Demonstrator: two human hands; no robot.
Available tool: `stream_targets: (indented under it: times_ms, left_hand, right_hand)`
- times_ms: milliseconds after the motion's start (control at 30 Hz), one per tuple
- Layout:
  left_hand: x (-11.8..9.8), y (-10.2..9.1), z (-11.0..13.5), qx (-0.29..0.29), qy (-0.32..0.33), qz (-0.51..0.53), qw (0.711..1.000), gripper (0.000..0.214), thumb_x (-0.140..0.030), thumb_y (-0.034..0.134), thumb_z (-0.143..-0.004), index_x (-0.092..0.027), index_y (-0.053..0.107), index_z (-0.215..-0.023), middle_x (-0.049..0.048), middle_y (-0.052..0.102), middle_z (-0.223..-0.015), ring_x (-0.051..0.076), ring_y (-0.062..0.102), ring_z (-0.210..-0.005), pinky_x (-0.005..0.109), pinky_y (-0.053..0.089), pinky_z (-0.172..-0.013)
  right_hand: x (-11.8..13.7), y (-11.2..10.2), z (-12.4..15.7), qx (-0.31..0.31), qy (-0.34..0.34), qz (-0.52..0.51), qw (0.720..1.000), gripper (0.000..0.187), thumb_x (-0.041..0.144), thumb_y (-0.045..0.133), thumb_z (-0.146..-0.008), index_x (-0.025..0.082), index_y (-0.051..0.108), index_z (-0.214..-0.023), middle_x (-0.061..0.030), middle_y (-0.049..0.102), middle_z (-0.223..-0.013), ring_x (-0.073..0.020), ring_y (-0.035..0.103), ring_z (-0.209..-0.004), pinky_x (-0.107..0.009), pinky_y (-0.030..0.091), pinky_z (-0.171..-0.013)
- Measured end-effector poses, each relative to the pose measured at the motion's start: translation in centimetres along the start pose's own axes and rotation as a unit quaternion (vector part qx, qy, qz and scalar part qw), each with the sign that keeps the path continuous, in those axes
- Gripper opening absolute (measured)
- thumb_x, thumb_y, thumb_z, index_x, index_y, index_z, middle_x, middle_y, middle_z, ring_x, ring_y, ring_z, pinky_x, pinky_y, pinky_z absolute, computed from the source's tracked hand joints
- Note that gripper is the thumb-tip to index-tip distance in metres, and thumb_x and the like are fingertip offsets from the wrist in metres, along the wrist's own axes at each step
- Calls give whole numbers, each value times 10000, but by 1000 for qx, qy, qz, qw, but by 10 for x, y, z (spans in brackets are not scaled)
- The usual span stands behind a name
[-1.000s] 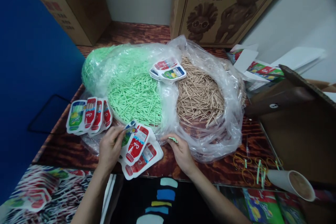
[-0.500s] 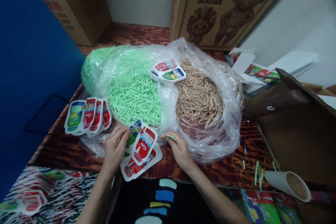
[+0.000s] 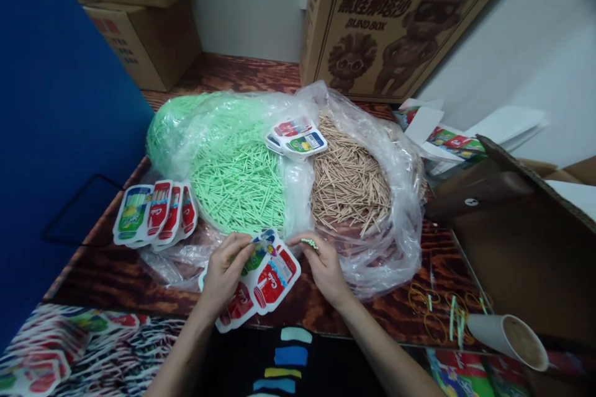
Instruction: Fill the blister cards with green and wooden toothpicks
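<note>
My left hand (image 3: 223, 273) pinches a bottle-shaped card packet (image 3: 278, 279) with a red cola side and a green lemon side. Beneath it, partly hidden by that hand, lies another such packet (image 3: 238, 310). Close by on the right, my right hand (image 3: 325, 268) is closed around a small bunch of pale green sticks (image 3: 309, 243), their ends showing at the fingers. Ahead are a heap of green sticks (image 3: 239, 180) and a heap of brown sticks (image 3: 350, 180), both in clear plastic bags (image 3: 298, 189). More packets (image 3: 298, 139) rest between the heaps.
Overlapping packets (image 3: 158, 214) lie at the left. A paper cup (image 3: 488, 330) on its side, rubber bands (image 3: 435, 325) and loose sticks are at the right, by an open carton (image 3: 516, 248). Large boxes (image 3: 367, 25) stand behind; a blue panel (image 3: 60, 105) borders the left.
My left hand has moved right with the packet, bringing it closer to my right hand. The right hand keeps its sticks in nearly the same place. The view has tilted slightly upward.
</note>
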State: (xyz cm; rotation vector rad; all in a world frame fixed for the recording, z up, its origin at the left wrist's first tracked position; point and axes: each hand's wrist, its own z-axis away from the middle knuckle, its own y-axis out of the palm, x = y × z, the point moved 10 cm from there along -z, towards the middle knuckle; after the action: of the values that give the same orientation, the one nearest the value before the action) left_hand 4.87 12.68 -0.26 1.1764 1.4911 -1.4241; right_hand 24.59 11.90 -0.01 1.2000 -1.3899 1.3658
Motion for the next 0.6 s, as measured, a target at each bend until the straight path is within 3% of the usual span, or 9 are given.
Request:
stream_targets:
  times_ms: [133, 233, 400, 500, 600]
  left_hand:
    - [-6, 21, -3, 33, -1, 28, 999, 188, -293, 532, -874, -191, 682, -826, 53, 632, -874, 186, 600, -851, 294, 470, -756]
    - [-11, 36, -6, 52, 4, 46, 998, 191, -296, 525, -880, -194, 683, -843, 55, 626, -885, 187, 593, -859, 302, 463, -771]
    - [-10, 52, -8, 64, -5, 74, 995, 193, -310, 533, -877, -186, 672, -825, 48, 598, -857, 181, 576, -830, 294, 452, -739]
    - [-9, 55, -8, 65, -12, 88, 994, 191, -298, 539, -873, -182, 675, -806, 41, 589, -840, 173, 571, -810, 286, 445, -729]
    - [-8, 55, -8, 58, -20, 98, 993, 187, -301, 551, -864, -182, 675, -789, 36, 585, -823, 175, 566, -811, 287, 447, -734]
  right_hand:
    - [13, -13, -12, -18, -8, -16, 1000, 190, 318, 522, -898, 211, 676, -867, -47, 706, -892, -205, 637, -891, -330, 458, -844]
    - [17, -25, -27, -51, 27, -123, 991, 138, 332, 580, -865, 214, 652, -861, -37, 705, -862, -200, 643, -881, -359, 460, -884]
    - [14, -16, -51, -31, 136, -397, 907, 88, 311, 646, -822, 237, 600, -832, 6, 702, -822, -180, 671, -893, -413, 461, -968]
    - [12, -4, -55, -3, 174, -443, 880, 73, 285, 646, -826, 229, 601, -812, -2, 715, -845, -179, 676, -935, -413, 454, -993]
    - [8, 6, -52, 19, 194, -441, 876, 101, 299, 665, -811, 220, 604, -800, -16, 733, -860, -196, 681, -954, -419, 472, -964]
